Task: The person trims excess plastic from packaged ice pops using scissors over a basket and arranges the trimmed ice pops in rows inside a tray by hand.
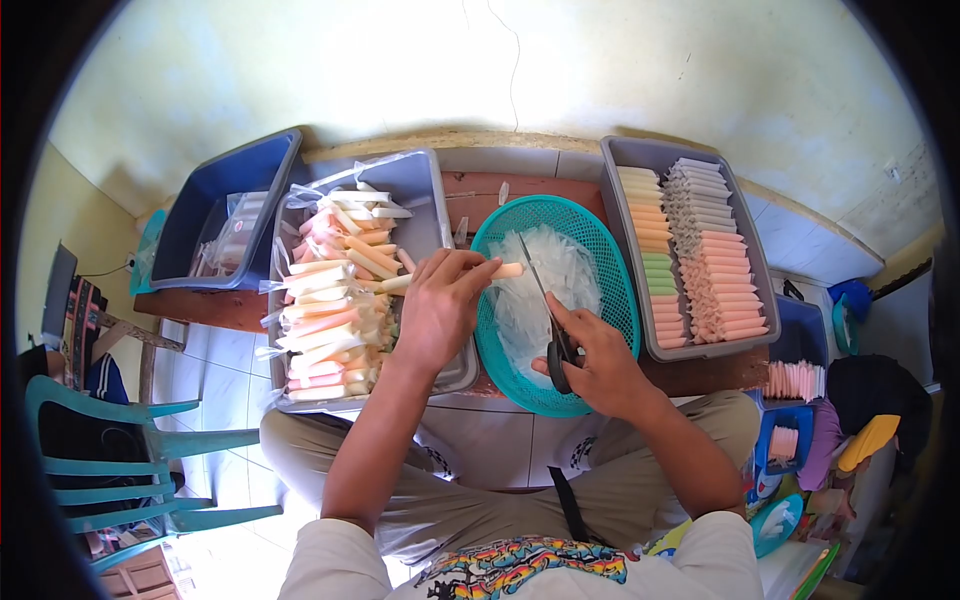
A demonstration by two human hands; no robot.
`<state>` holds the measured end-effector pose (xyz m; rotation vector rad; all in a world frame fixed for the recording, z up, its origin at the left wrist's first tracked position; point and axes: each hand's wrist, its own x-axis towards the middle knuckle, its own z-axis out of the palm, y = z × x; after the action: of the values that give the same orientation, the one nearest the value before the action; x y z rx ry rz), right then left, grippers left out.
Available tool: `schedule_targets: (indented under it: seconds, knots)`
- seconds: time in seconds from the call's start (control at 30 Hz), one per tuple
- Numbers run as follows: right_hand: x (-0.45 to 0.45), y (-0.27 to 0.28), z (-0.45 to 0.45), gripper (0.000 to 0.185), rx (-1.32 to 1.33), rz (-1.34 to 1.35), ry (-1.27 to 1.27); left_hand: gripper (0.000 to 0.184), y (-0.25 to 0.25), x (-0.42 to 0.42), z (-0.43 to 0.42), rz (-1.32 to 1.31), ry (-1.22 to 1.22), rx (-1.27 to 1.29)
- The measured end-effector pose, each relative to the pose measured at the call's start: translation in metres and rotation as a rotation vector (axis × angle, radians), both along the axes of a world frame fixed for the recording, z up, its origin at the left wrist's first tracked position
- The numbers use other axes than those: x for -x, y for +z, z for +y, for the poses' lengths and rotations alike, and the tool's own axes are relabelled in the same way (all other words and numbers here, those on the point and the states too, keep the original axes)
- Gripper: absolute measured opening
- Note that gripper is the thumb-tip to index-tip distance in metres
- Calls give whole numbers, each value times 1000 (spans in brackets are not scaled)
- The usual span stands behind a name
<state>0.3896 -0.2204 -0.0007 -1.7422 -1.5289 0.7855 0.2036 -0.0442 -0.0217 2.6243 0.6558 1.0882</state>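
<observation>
Evidently, the left grip [450,300] pinches an orange-filled plastic tube [509,271]; beside it, the right grip [600,362] holds scissors [557,366] above a teal mesh basket [617,272].

One pair of scissors [556,350], one oval mesh basket [624,290], two large grey trays [425,205], one chair [100,467].

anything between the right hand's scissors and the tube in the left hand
Nothing visible stands between the scissors and the tube in the left hand; the teal basket sits below both.

Left fingers [478,270] pinch a tube [511,270], right fingers [570,318] scissors [556,352].
</observation>
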Motion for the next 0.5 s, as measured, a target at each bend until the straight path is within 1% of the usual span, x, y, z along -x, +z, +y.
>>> schedule_targets:
  seconds: [0.13,0.33,0.43,0.5]
  knots:
    - [-5,-6,-1,87,-17,-8,17,32,1,-1,0,31,30,-3]
    - [-7,-15,-1,89,-22,78,18,30,1,-1,1,10,39,15]
    - [-7,-15,2,89,-11,60,7,30,0,-1,1,-15,36,23]
    - [-5,-6,3,90,24,-89,-21,30,0,-1,0,-30,34,28]
